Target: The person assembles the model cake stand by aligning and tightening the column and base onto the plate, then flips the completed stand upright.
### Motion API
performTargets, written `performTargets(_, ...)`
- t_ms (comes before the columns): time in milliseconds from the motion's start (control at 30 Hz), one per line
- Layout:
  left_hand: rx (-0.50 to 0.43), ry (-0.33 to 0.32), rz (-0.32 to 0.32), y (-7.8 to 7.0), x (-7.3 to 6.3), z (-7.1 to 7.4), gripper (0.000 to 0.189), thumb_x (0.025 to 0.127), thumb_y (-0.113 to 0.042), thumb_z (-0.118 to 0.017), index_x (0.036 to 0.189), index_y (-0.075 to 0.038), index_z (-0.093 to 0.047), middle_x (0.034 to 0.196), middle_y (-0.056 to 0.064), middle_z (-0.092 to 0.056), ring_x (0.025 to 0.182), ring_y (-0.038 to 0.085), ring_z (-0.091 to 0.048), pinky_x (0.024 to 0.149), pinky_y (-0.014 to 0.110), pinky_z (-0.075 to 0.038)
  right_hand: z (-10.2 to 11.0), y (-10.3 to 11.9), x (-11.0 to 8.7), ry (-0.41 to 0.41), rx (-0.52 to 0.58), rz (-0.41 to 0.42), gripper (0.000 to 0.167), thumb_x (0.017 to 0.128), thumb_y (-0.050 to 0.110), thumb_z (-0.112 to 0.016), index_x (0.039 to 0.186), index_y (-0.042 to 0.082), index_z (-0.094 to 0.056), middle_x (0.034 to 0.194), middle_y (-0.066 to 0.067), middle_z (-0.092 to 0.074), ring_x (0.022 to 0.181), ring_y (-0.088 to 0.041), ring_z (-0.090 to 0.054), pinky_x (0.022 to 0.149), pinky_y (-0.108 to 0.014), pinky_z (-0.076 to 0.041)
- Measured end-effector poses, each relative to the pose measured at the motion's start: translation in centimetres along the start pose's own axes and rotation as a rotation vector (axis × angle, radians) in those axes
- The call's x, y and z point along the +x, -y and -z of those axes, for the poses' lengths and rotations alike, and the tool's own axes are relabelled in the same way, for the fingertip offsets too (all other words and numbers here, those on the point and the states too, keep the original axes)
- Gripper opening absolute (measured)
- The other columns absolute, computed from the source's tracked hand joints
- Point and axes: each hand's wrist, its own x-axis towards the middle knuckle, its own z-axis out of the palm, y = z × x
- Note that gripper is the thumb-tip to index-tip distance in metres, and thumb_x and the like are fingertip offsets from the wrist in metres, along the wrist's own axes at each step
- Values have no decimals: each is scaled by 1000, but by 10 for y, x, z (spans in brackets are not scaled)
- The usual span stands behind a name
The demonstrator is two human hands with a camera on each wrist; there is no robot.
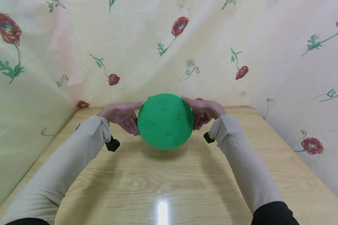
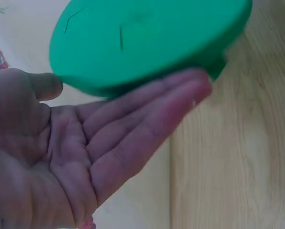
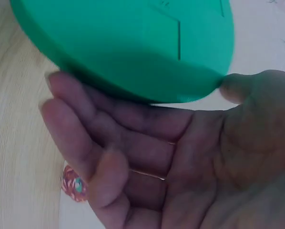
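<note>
A green round disc (image 1: 165, 122), its flat face marked with thin lines and small letters, is held up over the table between two hands and tilted toward the head camera. On its left edge the left hand (image 1: 124, 115) grips it, thumb at the upper rim and long fingers stretched along the underside. In the left wrist view a green piece (image 2: 218, 69) juts from below the disc (image 2: 147, 38). The right hand (image 1: 204, 112) grips the opposite edge, its thumb on the upper rim. The right wrist view shows its other fingers (image 3: 68, 131) bent beneath the disc (image 3: 128, 52).
The wooden table (image 1: 169, 175) stretches below, with the disc's shadow on it. A pale cloth with printed red flowers (image 1: 146, 62) hangs behind and along both sides. Black wrist devices (image 1: 112, 144) sit under the sleeve cuffs.
</note>
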Motion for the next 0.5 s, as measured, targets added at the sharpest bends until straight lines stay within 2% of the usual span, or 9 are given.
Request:
performTargets(233,-38,-16,16,7,6,-4,75,110,-54,-33,103,11,-70,93,23,-76,82,28,-77,80,38,-61,-2,-9,3,58,-81,-45,88,107,61,-26,85,-8,-77,80,-21,-75,67,-24,-75,53,-24,-49)
performTargets(367,-32,-29,22,12,14,-7,70,110,-51,-37,99,9,-70,88,20,-76,76,24,-76,75,34,-62,-6,-19,10,63,-108,-33,85,107,61,-28,86,-5,-77,81,-19,-76,69,-24,-75,52,-23,-44)
performTargets(500,-30,-40,26,19,21,-8,68,111,-50,-35,96,7,-68,83,16,-76,73,21,-75,72,31,-61,-10,-30,15,72,-105,-1,80,109,56,-29,87,-4,-77,81,-17,-76,69,-23,-74,53,-23,-41)
